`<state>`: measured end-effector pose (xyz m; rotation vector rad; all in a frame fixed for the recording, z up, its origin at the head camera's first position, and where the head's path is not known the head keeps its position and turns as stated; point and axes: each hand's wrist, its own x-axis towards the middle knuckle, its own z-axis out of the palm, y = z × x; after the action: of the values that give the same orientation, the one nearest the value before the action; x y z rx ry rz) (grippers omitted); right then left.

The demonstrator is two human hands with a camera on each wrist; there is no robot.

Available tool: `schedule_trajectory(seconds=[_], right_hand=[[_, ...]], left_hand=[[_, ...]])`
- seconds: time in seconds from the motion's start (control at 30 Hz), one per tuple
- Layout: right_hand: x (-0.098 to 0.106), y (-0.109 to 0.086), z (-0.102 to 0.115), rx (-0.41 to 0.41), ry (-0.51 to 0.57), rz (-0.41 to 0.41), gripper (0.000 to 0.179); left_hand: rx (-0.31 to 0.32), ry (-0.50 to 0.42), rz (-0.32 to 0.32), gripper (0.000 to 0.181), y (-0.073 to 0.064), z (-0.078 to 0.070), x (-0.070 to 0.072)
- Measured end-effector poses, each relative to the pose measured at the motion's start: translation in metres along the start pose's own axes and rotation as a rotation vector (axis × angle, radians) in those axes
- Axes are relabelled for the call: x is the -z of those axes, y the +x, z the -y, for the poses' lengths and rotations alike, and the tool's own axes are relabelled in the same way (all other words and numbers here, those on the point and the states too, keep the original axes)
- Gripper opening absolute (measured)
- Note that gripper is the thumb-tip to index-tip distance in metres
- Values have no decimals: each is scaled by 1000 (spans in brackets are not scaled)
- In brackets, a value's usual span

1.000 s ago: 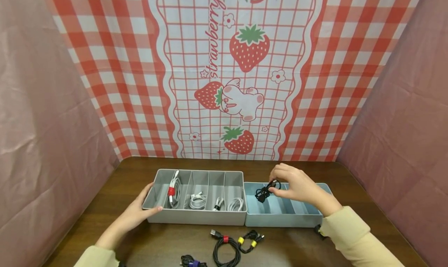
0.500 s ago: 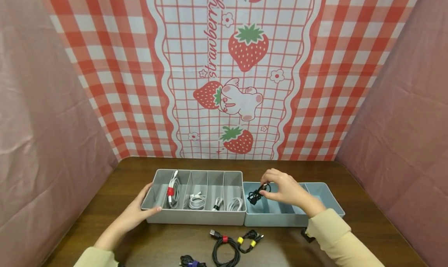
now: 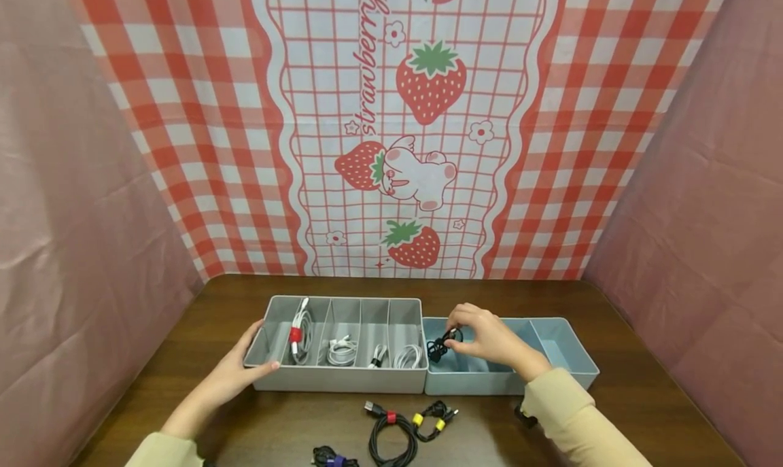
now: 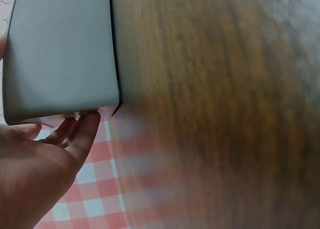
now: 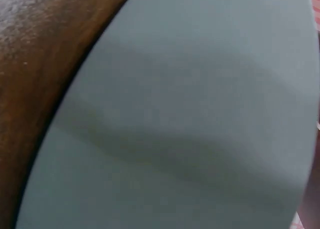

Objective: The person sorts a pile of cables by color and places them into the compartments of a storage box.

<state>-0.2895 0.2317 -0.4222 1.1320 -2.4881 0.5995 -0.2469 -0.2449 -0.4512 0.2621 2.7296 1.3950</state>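
Observation:
My right hand (image 3: 489, 338) pinches a coiled black cable (image 3: 437, 350) between thumb and fingers, low over the leftmost compartment of the blue divided box (image 3: 471, 384). Whether the cable touches the box floor cannot be seen. In the right wrist view only the blue box's wall (image 5: 190, 109) shows; the hand is largely out of sight there. My left hand (image 3: 235, 365) holds the left end of the grey divided box (image 3: 339, 380), thumb on the front rim. In the left wrist view, its fingers (image 4: 87, 134) rest against the grey box's wall (image 4: 60, 54).
White cables lie in the grey box, one with a red strap (image 3: 296, 335). On the table in front lie a black cable with a red tie (image 3: 391, 440), one with yellow ties (image 3: 431, 423), and one with a purple tie (image 3: 334, 459). A checked cloth (image 3: 202, 127) hangs behind.
My right hand has moved left and down with the black cable, into the blue box's leftmost compartment. The left hand stays on the grey box.

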Motion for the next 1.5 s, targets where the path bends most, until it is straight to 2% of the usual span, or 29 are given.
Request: schedule_trajectory(seconds=[0.2, 0.57, 0.87, 1.17, 1.5], right_hand=[[-5, -4, -6, 5, -16, 11, 17], [-4, -7, -11, -118, -40, 48, 20], [-3, -11, -13, -138, -32, 54, 27], [9, -15, -7, -158, -13, 79, 34], [26, -20, 0, -162, -68, 60, 38]], left_hand=[[-2, 6, 3, 89, 0, -1, 0], [-27, 21, -22, 89, 1, -1, 1], [-23, 20, -19, 88, 2, -1, 0], [-7, 25, -14, 89, 0, -1, 0], [0, 17, -11, 89, 1, 1, 0]])
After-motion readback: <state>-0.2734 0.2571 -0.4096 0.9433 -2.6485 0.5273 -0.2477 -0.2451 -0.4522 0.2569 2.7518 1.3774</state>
